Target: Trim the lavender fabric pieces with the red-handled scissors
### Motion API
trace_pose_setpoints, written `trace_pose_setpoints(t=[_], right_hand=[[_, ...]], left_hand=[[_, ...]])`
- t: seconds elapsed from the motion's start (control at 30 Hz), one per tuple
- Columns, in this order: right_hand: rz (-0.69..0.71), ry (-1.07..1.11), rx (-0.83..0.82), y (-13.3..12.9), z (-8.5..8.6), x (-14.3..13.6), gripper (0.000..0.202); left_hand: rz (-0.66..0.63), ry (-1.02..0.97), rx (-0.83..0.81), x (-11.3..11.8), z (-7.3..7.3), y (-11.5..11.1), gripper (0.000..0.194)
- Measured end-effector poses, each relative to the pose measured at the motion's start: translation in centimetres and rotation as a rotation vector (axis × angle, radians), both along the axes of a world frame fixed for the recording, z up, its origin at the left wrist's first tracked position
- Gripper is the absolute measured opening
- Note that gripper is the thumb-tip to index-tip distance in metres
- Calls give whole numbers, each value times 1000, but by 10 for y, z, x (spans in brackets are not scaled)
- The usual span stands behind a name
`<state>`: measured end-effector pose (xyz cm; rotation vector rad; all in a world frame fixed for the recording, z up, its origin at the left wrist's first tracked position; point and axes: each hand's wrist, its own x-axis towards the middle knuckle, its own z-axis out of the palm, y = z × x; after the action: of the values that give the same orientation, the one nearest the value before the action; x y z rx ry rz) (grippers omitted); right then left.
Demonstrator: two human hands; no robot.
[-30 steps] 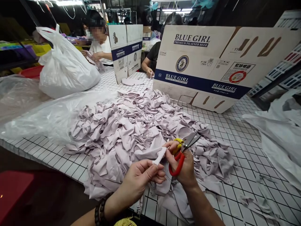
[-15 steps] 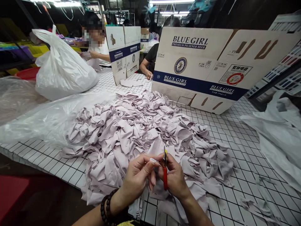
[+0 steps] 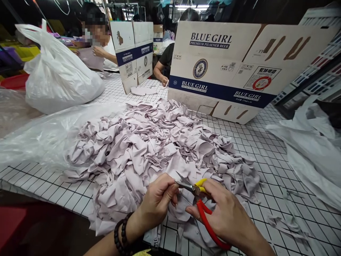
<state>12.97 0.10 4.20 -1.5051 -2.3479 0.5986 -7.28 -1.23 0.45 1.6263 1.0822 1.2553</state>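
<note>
Left fingers press together, contents hidden; right fingers grip scissors; piled lilac fabric looks light and limp, best pinched at edges.

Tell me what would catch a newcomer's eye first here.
Probably the heap of pale mauve cloth sprawling across the middle of the gridded table. Next, the red and yellow scissors, open in the right hand. Behind the heap stands a large BLUE GIRL carton.
</note>
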Motion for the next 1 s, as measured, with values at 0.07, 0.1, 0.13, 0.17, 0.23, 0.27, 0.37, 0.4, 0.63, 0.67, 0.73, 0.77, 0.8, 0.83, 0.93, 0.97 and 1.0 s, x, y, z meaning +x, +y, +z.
trace_pose_setpoints(t=[0.07, 0.1, 0.13, 0.17, 0.23, 0.27, 0.37, 0.4, 0.63, 0.67, 0.73, 0.77, 0.8, 0.83, 0.93, 0.97, 1.0], right_hand=[[-1, -45, 29, -1, 0, -1, 32], [0, -63, 37, -1, 0, -1, 32], [3, -76, 45, -1, 0, -2, 31], [8, -84, 53, -1, 1, -2, 30], [15, -91, 68, -1, 3, -2, 28], [17, -91, 74, -1, 4, -2, 27], [18, -85, 85, -1, 7, -3, 25], [16, -83, 87, -2, 7, -4, 24], [11, -80, 129, -3, 3, -3, 28], [10, -78, 131, -3, 2, -3, 29], [11, -65, 125, -3, 1, -2, 29], [12, -56, 124, -3, 1, -2, 30], [13, -46, 126, -3, 0, -2, 30], [13, -38, 134, -3, -1, -2, 30], [10, -33, 178, -4, -3, -1, 33], [11, -34, 191, -4, -3, -1, 34], [15, -32, 203, -4, -4, 0, 35]], left_hand=[[-28, 31, 13, -1, -1, 0, 31], [-40, 41, 17, -1, -1, 0, 31], [-49, 45, 24, -2, -2, 0, 29], [-54, 45, 30, -2, -2, 0, 27], [-52, 39, 38, -3, -3, 0, 23], [-48, 36, 40, -3, -3, 0, 22], [-46, 38, 45, -4, -2, -1, 23], [-47, 40, 45, -4, -2, -1, 24], [-73, -20, -5, -2, -3, -2, 17], [-71, -19, -11, -2, -3, -2, 18], [-65, -2, -22, -2, -2, -3, 21], [-63, 6, -30, -2, -2, -3, 24], [-60, 11, -41, -2, -1, -3, 26], [-57, 11, -51, -2, 0, -3, 27], [-58, -12, -89, -1, 2, -4, 28], [-64, -25, -101, 0, 2, -4, 29], [-71, -38, -115, 0, 3, -4, 29]])
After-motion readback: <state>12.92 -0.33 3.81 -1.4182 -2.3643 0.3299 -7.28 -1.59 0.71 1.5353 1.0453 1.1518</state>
